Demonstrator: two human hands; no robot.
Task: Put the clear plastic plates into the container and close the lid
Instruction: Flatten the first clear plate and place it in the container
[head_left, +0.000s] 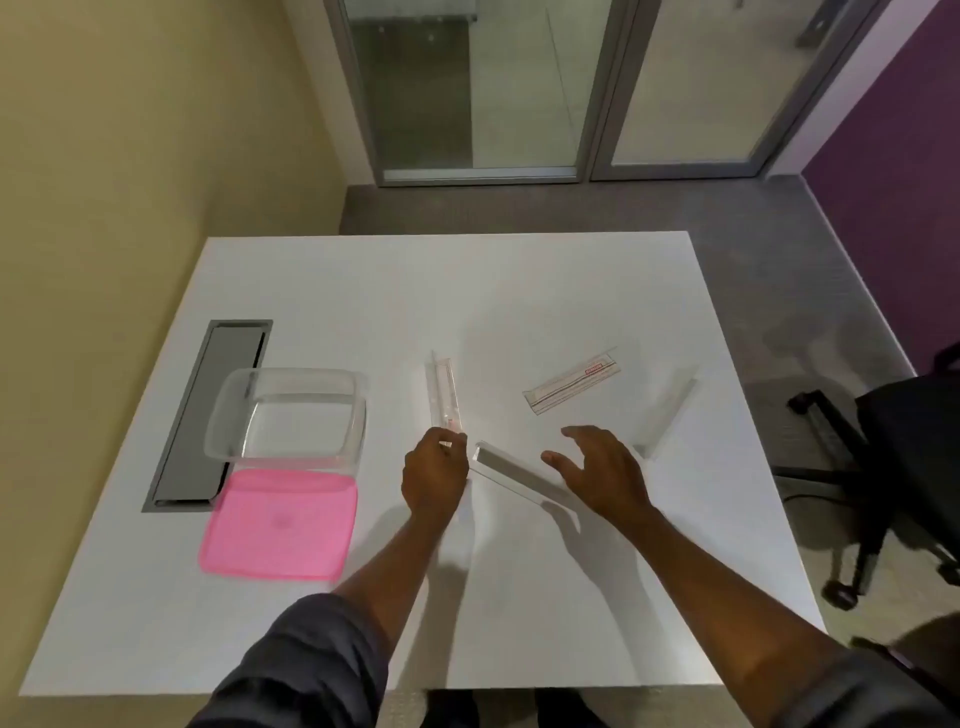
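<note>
An empty clear container (291, 413) stands on the left of the white table (363, 291), with its pink lid (280, 525) lying flat in front of it. Several long clear plastic plates lie to its right. My left hand (434, 473) pinches the near end of one upright-lying plate (442, 392). My right hand (597, 470) hovers with fingers spread over the right end of a second plate (514, 475) that lies slanted between my hands. A third plate with a red label (574, 382) lies farther back, and a fourth (667, 415) lies at the right.
A grey cable hatch (208, 410) is set into the table left of the container. A black office chair (883, 457) stands off the table's right edge. Glass doors and carpet lie beyond the far edge.
</note>
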